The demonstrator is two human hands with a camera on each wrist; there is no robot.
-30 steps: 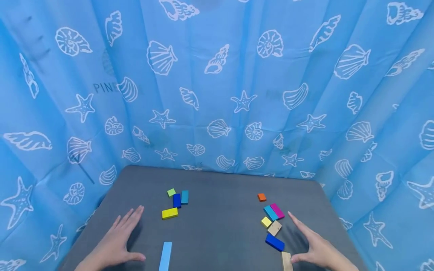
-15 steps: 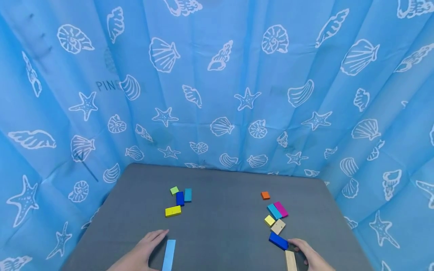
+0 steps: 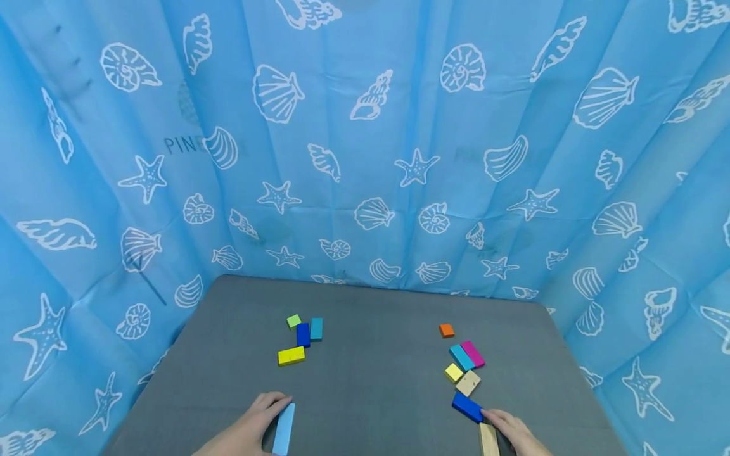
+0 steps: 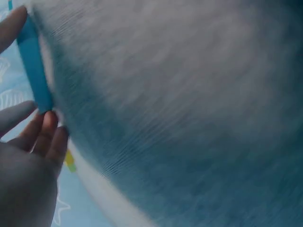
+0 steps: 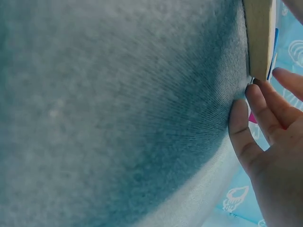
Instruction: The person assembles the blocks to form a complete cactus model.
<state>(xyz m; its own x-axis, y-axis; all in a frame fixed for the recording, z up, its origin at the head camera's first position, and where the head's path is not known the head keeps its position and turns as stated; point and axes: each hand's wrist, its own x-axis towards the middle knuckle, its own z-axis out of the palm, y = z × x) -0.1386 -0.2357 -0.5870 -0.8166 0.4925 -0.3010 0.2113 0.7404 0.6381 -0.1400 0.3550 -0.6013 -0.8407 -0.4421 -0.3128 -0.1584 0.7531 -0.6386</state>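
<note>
At the lower left of the head view my left hand [image 3: 245, 429] holds a long light blue block [image 3: 284, 430] by its ends. In the left wrist view the thumb is on one end of that block [image 4: 35, 66] and the fingertips on the other. My right hand [image 3: 512, 432] has its fingertips at the far end of a plain wooden block [image 3: 488, 438], with the thumb side mostly out of frame. Right beside those fingertips lies a dark blue block [image 3: 467, 407]. The right wrist view shows the wooden block [image 5: 260, 40] standing out from the fingertips.
Farther up the grey table [image 3: 371, 380] on the left are a yellow block [image 3: 291, 356], a blue one [image 3: 303, 335], a teal one [image 3: 316, 329] and a green one [image 3: 293, 321]. Several coloured blocks lie on the right, the orange one [image 3: 447, 330] farthest. A shell-patterned curtain [image 3: 371, 158] surrounds the table.
Both hands have come down from spread above the table, each moving in to its long block. The left fingers have closed onto the light blue block, the right ones onto the wooden block.
</note>
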